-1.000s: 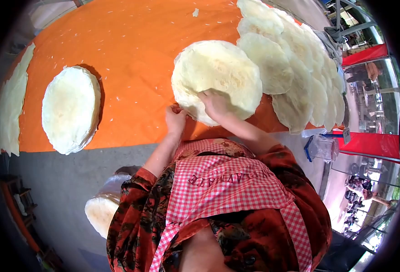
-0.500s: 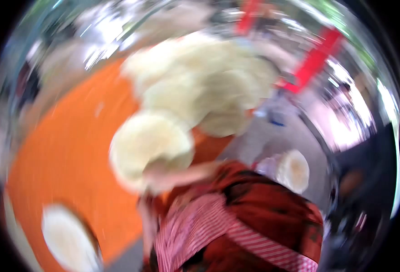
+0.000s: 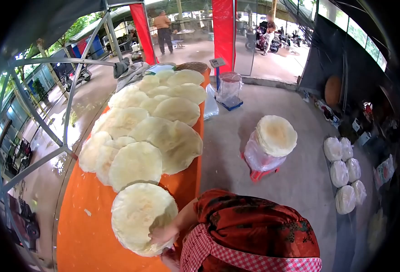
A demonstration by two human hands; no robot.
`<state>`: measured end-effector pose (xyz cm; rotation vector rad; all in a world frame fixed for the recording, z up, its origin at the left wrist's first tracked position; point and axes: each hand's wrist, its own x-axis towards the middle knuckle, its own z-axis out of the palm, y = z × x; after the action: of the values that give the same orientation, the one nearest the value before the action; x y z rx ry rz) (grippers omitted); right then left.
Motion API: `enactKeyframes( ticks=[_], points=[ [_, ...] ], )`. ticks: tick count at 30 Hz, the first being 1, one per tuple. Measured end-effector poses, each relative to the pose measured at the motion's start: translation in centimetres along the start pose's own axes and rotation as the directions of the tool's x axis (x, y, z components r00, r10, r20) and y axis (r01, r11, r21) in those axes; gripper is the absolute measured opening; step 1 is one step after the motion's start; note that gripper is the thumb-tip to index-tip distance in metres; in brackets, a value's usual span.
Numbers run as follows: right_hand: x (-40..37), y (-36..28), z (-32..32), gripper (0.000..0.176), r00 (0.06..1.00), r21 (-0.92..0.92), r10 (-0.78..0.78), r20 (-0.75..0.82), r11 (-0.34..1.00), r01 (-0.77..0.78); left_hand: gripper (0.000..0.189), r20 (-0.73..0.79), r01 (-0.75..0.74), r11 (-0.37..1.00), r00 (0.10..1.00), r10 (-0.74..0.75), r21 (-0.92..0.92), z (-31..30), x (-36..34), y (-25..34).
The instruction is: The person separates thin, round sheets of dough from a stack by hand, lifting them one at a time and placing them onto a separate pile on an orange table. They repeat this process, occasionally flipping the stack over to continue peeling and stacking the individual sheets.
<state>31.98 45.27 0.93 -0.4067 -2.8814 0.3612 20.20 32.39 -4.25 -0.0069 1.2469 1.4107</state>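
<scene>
The stack of round flatbreads (image 3: 139, 213) looks dry, matt and faintly rough, cream with darker mottling, on a smooth matt orange table cover (image 3: 84, 235). A clear, glossy plastic bag (image 3: 254, 156) wraps a second stack (image 3: 277, 135), grey metal frame tubes (image 3: 65, 146) shine dully, and the apron (image 3: 236, 260) is red-and-white checked woven cloth over a printed fabric blouse (image 3: 254, 222).

I'm under a roofed shelter open to daylight; the grey concrete floor (image 3: 236, 149) runs out to a bright yard; a long orange table (image 3: 86, 226) stretches away on the left; bare metal poles (image 3: 36, 113) frame that side, with wet ground (image 3: 86, 99) glinting beyond; red panels (image 3: 222, 27) hang at the far end; a dark tarp wall (image 3: 345, 68) closes the right; a low red stool (image 3: 263, 173) stands mid-floor.
</scene>
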Motion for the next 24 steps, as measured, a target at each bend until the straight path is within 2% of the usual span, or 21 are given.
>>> enactKeyframes(
  ticks=[2, 6, 8, 10, 12, 13, 15, 17, 18, 21, 24],
  points=[
    [1.2, 0.3, 0.8, 0.049, 0.993, 0.036, 0.051, 0.108, 0.998, -0.056, 0.035, -0.010, 0.004, 1.000, 1.000, -0.003, 0.017, 0.1, -0.1, 0.3],
    [1.2, 0.3, 1.5, 0.056, 0.988, 0.001, 0.076, 0.132, 0.997, -0.077, 0.033, 0.008, 0.007, 1.000, 1.000, -0.007, 0.030, 0.1, -0.9, 0.7],
    [1.3, 0.4, -0.1, 0.060, 0.981, 0.036, 0.070, 0.180, 0.996, -0.077, 0.029, 0.129, 0.128, 0.991, 0.983, -0.133, 0.044, -1.3, 1.0, 0.1],
    [0.1, -0.8, -5.6, 0.061, 0.992, -0.006, -0.046, 0.115, 0.999, 0.047, 0.029, 0.192, 0.191, 0.979, 0.961, -0.201, 0.070, -2.4, 1.6, -0.2],
    [-0.1, -0.8, -4.6, 0.061, 0.993, -0.029, -0.109, 0.045, 0.993, 0.111, 0.029, 0.157, 0.182, 0.981, 0.969, -0.190, 0.061, -1.8, 1.5, -0.6],
    [-0.4, -0.1, -0.1, 0.062, 0.995, -0.030, -0.097, 0.003, 0.995, 0.097, 0.028, 0.147, 0.190, 0.980, 0.969, -0.198, 0.066, -1.8, 1.3, -0.8],
    [0.0, -1.0, 1.4, 0.048, 1.000, -0.116, 0.008, 0.025, 0.993, -0.006, 0.028, 0.127, 0.186, 0.979, 0.972, -0.195, 0.083, -1.3, 1.4, -0.8],
    [0.6, -3.1, 1.1, 0.023, 0.970, -0.297, 0.185, 0.158, 0.946, -0.132, 0.028, 0.113, 0.190, 0.978, 0.973, -0.199, 0.087, -1.2, 1.5, -1.2],
    [1.3, -2.5, 1.7, 0.044, 0.924, -0.210, 0.249, 0.289, 0.959, -0.192, 0.028, 0.101, 0.189, 0.978, 0.975, -0.198, 0.085, -1.4, 1.5, -1.3],
    [0.6, -2.8, -0.5, 0.064, 0.949, 0.003, 0.175, 0.260, 0.983, -0.182, 0.027, 0.077, 0.189, 0.976, 0.977, -0.197, 0.108, -1.7, 1.4, -1.2],
    [0.6, -2.8, -0.3, 0.068, 0.929, 0.042, 0.240, 0.281, 0.964, -0.262, 0.027, 0.054, 0.177, 0.977, 0.981, -0.185, 0.120, -2.1, 1.5, -1.1]
  ],
)
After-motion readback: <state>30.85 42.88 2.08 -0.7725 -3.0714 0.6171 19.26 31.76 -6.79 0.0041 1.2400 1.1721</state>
